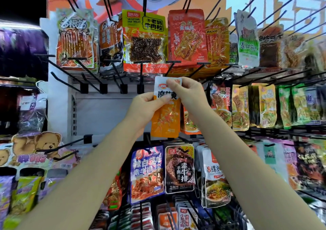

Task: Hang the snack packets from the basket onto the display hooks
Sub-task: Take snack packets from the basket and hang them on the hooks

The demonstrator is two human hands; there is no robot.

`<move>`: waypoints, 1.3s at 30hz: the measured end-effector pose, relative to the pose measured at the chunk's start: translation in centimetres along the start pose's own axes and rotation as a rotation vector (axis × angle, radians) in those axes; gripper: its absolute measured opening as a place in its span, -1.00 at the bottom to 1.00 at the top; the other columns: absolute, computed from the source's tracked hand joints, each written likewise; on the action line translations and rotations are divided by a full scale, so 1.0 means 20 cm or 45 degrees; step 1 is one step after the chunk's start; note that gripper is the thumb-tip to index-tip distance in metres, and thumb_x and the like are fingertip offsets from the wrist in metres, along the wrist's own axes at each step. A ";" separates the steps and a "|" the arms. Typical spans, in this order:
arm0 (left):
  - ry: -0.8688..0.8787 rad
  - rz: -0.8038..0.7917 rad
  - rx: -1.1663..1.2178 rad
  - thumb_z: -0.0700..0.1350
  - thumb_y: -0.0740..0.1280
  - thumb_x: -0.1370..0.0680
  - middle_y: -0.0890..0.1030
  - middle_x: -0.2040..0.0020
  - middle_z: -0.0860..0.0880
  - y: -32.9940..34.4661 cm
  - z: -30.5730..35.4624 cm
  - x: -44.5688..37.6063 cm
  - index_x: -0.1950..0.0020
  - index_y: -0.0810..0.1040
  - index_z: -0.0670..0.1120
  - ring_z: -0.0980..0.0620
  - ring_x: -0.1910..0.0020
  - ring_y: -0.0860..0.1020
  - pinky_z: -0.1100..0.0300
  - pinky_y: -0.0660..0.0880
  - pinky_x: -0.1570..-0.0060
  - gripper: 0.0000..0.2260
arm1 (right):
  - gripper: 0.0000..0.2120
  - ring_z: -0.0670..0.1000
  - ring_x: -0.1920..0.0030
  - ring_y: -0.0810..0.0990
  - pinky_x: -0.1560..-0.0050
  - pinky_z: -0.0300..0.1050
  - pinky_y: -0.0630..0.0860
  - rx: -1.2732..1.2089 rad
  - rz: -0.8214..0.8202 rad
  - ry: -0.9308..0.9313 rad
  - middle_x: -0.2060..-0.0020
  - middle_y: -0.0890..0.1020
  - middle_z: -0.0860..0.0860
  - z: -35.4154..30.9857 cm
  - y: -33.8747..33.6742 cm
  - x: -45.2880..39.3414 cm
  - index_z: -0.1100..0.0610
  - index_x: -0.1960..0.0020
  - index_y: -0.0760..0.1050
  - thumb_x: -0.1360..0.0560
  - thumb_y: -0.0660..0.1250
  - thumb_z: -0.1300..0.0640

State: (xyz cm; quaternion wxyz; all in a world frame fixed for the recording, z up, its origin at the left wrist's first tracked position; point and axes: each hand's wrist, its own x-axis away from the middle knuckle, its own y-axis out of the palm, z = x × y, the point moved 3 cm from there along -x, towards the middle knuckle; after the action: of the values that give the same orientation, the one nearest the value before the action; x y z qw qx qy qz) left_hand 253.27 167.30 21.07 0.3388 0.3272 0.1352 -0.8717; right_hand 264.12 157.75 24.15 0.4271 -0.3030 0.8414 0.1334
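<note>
You are holding a flat, glossy snack packet with a white top and an orange lower half (165, 106) up in front of the display rack, in the middle row, just under the rail that carries that row's hooks. Both hands are on it: your left hand (146, 106) has its thumb and fingers pinched on the packet's left side near the white band, and your right hand (187, 90) pinches the top right corner between thumb and fingertips. The packet hangs upright between them.

By the look of it, you are in the threading step: the packet's top edge sits right below the black wire hook (141, 74) that juts out over it, next to a second black hook (170, 67) angled to its right. Whether the hang hole is on a hook yet cannot be told, since your fingers cover the top.

Next, line the hole up with the hook tip, push the packet back along the wire, then let go with both hands.

Just behind on the right hangs an orange packet of the same kind (189, 122). To the left, the row's hooks are bare against the white back panel (105, 113). The basket is not in view.
</note>
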 end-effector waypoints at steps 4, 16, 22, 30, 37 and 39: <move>-0.035 0.026 -0.031 -0.13 0.46 -0.55 0.72 0.18 -0.04 0.00 -0.02 -0.03 0.06 0.67 -0.12 0.10 0.28 0.67 0.21 0.62 0.29 -0.94 | -0.83 0.17 0.05 0.69 -0.02 0.27 0.64 -0.032 0.030 0.070 0.15 0.71 0.11 0.03 -0.02 -0.07 0.02 0.18 0.62 -0.57 0.42 0.00; -0.059 0.112 -0.029 -0.15 0.48 -0.54 0.71 0.16 -0.05 0.01 -0.05 -0.06 0.05 0.65 -0.14 0.11 0.30 0.66 0.20 0.64 0.28 -0.93 | -0.77 0.06 0.14 0.64 0.11 0.01 0.58 -0.115 0.044 0.193 0.19 0.66 0.06 0.05 0.02 -0.12 0.16 0.09 0.56 -0.63 0.32 0.02; -0.063 0.152 -0.130 -0.08 0.48 -0.54 0.71 0.14 -0.04 -0.02 -0.08 -0.05 0.03 0.65 -0.09 0.04 0.21 0.66 0.24 0.60 0.33 -0.90 | -0.80 0.00 0.10 0.57 0.12 -0.10 0.51 0.210 0.150 0.069 0.10 0.62 0.03 0.08 -0.01 -0.11 0.15 -0.06 0.56 -0.62 0.33 0.01; 0.679 0.103 -1.667 0.22 0.38 -0.54 0.09 -0.62 -0.07 -0.08 -0.02 -0.04 -0.62 0.10 0.16 -0.11 -0.56 0.17 -0.08 0.40 -0.33 -0.27 | -0.52 0.20 -0.29 0.42 -0.20 0.11 0.43 1.246 0.121 -0.609 -0.31 0.46 0.14 0.14 -0.10 0.06 0.04 -0.45 0.42 -0.57 0.38 -0.06; 0.522 -0.039 -1.757 0.23 0.29 -0.59 -0.07 -0.67 -0.02 -0.05 -0.10 -0.12 -0.65 0.01 0.15 -0.10 -0.62 0.00 -0.18 0.29 -0.47 -0.28 | -0.40 0.20 -0.52 0.17 -0.41 0.24 0.30 1.353 -0.136 -0.387 -0.55 0.24 0.11 0.20 -0.09 0.05 -0.09 -0.58 0.23 -0.60 0.32 -0.14; 0.499 -0.048 -1.739 0.21 0.28 -0.61 -0.07 -0.67 0.00 -0.06 -0.11 -0.11 -0.65 0.02 0.17 -0.09 -0.62 0.01 -0.18 0.31 -0.46 -0.31 | -0.42 0.19 -0.52 0.18 -0.40 0.23 0.31 1.347 -0.150 -0.389 -0.55 0.24 0.09 0.20 -0.10 0.06 -0.09 -0.57 0.24 -0.60 0.31 -0.13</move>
State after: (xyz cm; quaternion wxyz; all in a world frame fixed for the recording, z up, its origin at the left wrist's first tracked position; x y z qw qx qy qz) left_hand 254.78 170.27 21.01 0.4226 0.1901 0.7155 -0.5228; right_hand 267.38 157.65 20.92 0.6450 -0.0709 0.7038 -0.2891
